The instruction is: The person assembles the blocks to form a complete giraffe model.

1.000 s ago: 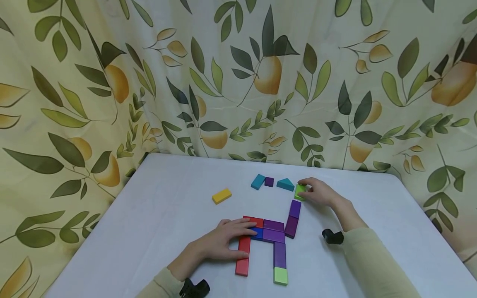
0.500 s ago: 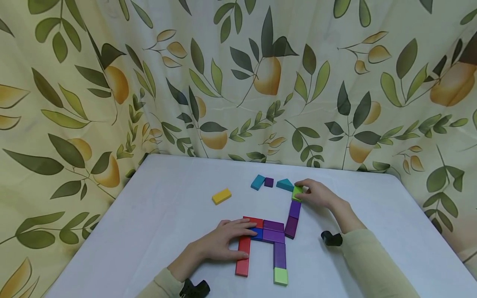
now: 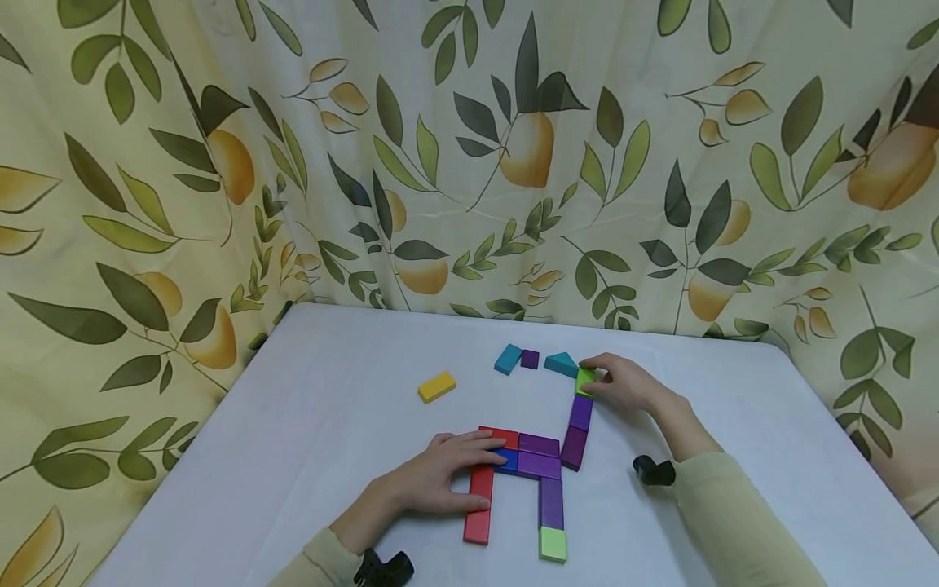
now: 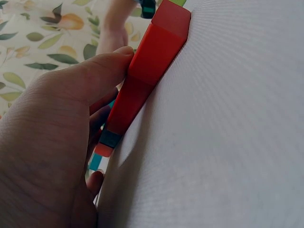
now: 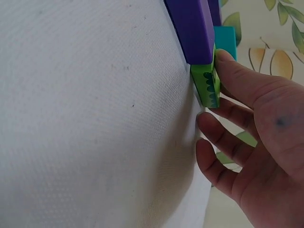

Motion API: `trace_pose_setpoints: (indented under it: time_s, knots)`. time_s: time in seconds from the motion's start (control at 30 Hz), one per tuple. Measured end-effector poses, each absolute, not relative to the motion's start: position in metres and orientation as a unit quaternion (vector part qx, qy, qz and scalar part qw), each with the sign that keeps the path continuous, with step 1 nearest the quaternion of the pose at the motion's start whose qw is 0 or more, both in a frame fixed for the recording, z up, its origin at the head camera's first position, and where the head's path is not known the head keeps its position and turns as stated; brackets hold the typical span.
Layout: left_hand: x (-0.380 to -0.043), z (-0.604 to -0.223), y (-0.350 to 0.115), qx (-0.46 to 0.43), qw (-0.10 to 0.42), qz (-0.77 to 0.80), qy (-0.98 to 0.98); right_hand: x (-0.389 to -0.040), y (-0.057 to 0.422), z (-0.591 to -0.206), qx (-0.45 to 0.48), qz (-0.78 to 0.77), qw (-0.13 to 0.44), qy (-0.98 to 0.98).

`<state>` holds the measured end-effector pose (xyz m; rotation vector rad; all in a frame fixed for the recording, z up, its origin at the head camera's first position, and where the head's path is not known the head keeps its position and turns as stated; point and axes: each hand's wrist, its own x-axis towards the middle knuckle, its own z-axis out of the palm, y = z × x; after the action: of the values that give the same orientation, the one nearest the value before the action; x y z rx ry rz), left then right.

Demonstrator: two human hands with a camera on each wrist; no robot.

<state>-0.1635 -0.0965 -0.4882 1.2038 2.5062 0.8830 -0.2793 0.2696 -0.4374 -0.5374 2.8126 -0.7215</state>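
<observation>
At the top of a column of two purple blocks (image 3: 579,413), my right hand (image 3: 623,383) pinches a bright green block (image 3: 584,381) between thumb and fingers. In the right wrist view this green block (image 5: 204,85) lies end to end with a purple block (image 5: 195,35). My left hand (image 3: 440,473) rests with relaxed fingers over a flat figure of blocks. Its fingertips lie on a red block (image 3: 502,438) and a blue block (image 3: 508,466), and its thumb touches a red leg block (image 3: 477,528). Purple blocks (image 3: 539,465) and a light green block (image 3: 553,545) continue the figure.
A teal triangular block (image 3: 561,364) lies just left of the green block. Farther left are a small purple block (image 3: 530,359), a teal block (image 3: 508,359) and a yellow block (image 3: 437,386). The white table (image 3: 330,350) ends at a patterned curtain (image 3: 469,228).
My right hand has slid the green block slightly left, against the end of the purple column. The left hand has stayed in place.
</observation>
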Motion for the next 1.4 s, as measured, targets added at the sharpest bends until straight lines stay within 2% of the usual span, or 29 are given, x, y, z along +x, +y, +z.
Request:
trace_pose_setpoints:
  time_s: [0.8, 1.4]
  knots:
    - [-0.164, -0.488, -0.098, 0.420, 0.107, 0.306, 0.847, -0.278, 0.268, -0.436, -0.188, -0.235, 0.093, 0.949]
    - [-0.164, -0.487, -0.097, 0.416, 0.114, 0.306, 0.849, -0.285, 0.251, -0.405, -0.209, -0.237, 0.053, 0.947]
